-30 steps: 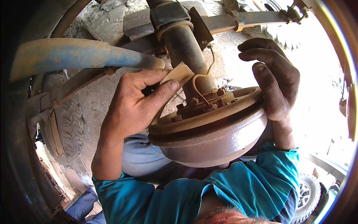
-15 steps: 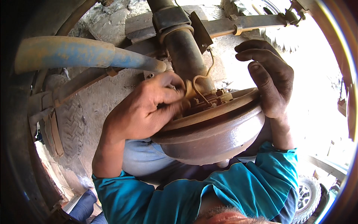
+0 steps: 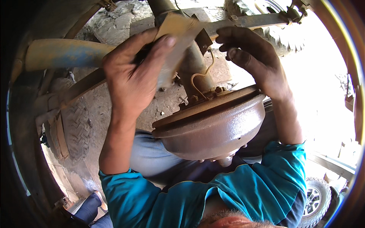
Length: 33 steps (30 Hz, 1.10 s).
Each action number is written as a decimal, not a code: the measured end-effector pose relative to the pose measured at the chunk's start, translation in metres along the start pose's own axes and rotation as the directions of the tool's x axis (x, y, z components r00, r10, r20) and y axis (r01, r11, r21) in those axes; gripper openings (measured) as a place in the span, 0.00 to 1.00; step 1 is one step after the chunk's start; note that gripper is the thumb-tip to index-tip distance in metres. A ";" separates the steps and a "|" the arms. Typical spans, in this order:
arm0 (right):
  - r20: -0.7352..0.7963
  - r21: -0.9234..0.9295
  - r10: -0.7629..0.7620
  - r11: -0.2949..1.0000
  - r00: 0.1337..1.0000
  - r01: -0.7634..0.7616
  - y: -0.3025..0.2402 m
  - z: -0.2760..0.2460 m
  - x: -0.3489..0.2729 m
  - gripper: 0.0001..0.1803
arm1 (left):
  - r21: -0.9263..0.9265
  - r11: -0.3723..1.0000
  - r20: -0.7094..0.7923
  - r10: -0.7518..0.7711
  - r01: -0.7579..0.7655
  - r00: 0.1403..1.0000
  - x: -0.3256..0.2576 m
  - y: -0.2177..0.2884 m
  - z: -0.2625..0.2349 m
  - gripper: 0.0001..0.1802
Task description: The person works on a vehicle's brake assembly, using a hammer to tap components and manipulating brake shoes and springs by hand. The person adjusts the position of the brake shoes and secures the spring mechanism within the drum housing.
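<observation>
My left hand (image 3: 131, 74) is raised over the axle, its thumb and fingers closed on a flat tan-and-grey sheet (image 3: 175, 27). Motion blurs the sheet, so I cannot make out its material. Below it, a rusty brown brake drum (image 3: 215, 135) stands between my forearms, its backing plate (image 3: 213, 102) facing away from me. My right hand (image 3: 258, 62) hovers above the drum's right edge, fingers bent and thumb apart, with nothing visible in it. From the bolts on the backing plate, a thin bent metal pipe (image 3: 194, 78) runs up beside the axle tube (image 3: 190, 64).
A worn blue-and-tan cylinder (image 3: 68, 55) juts in from the left behind my left hand. Leaf springs (image 3: 251, 23) cross behind the axle. Tyres lie at left (image 3: 76, 131) and far right back (image 3: 287, 38). At lower left, another person's leg (image 3: 87, 207) shows.
My left hand has lifted up from the backing plate, bringing the flat sheet into plain view. My right hand has shifted up and left, and the view has moved slightly.
</observation>
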State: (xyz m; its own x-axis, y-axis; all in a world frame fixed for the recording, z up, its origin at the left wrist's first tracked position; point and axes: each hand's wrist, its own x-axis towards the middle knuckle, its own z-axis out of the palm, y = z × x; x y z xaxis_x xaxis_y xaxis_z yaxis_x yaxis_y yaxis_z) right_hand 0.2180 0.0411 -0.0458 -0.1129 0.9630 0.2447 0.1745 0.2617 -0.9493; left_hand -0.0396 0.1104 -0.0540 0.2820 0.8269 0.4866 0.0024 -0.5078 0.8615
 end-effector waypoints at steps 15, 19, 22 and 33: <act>0.007 0.208 -0.015 0.978 1.000 0.014 0.030 0.014 0.024 0.17 | -0.224 0.971 0.120 -0.057 0.083 0.991 0.012 -0.030 0.035 0.10; 0.001 0.188 -0.011 0.982 1.000 0.011 0.028 0.015 0.024 0.16 | -0.231 0.971 0.120 -0.036 0.063 0.992 0.012 -0.031 0.035 0.10; -0.085 0.176 -0.041 0.983 0.996 0.055 0.026 0.010 0.021 0.13 | -0.212 0.971 0.113 -0.088 0.111 0.990 0.011 -0.026 0.031 0.10; 0.221 -0.282 -0.060 0.952 0.973 0.123 0.035 -0.020 0.014 0.14 | 0.199 0.884 0.466 -0.465 0.423 0.753 -0.006 -0.035 -0.016 0.17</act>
State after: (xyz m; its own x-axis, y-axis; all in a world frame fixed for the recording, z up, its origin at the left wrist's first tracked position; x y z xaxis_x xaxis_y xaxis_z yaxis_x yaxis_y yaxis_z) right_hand 0.2417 0.0648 -0.0722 -0.3368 0.9074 0.2514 0.4278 0.3854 -0.8176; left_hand -0.0571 0.1274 -0.0850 0.6580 0.7461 -0.1017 0.3125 -0.1477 0.9384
